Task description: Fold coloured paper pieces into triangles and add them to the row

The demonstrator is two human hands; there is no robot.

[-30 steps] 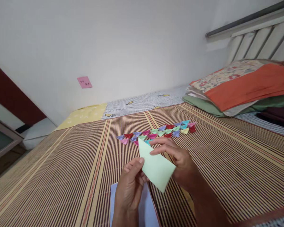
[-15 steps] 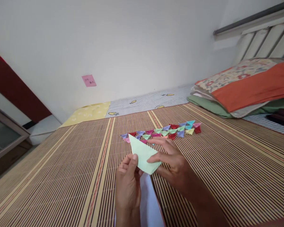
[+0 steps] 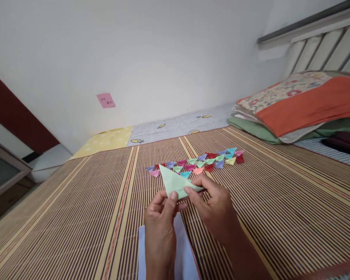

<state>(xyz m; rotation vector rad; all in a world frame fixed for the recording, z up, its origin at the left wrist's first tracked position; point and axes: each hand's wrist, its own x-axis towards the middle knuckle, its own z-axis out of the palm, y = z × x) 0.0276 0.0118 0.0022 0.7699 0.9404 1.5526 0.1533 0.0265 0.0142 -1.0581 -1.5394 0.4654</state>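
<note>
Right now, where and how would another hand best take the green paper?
Likely the upper-left point of the green paper, pinched lightly across its thin faces, coming from the upper left of the picture. That point juts up free of fingers, while the left hand pinches the lower edge and the right hand the right end. The sheet is thin.

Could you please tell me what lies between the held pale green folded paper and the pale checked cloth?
In the head view, small multicoloured folded paper pieces lie between that paper and the cloth, on the striped tan mat.
</note>
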